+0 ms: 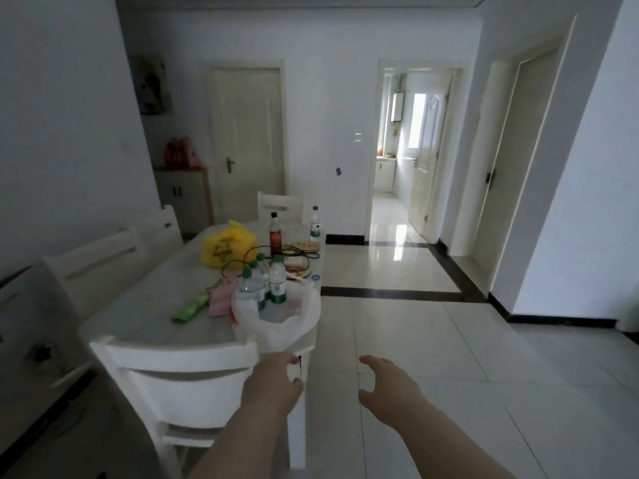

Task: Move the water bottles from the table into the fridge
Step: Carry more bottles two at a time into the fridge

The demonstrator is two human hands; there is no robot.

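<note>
While both hover low over the floor beside a white chair [173,368], left grip [273,378] and right grip [387,382] hold nothing, fingers loosely curved and apart. Beyond, on the desk [155,305], four water bottles [277,285] stand upright in an open white plastic bag [276,326]. One further bottle [315,224] stands at the desk's far end.

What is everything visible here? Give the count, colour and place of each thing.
water bottles: four, green-capped, standing in the plastic bag
lone water bottle: one, clear, table's far end
plastic bag: one, white, table's near end
yellow bag: one, yellow, mid-table
dark bottle: one, red label, beside the yellow bag
table: one, white, left of centre
chairs: four, white, around the table
left hand, right hand: two, bare, empty, low in view
</note>
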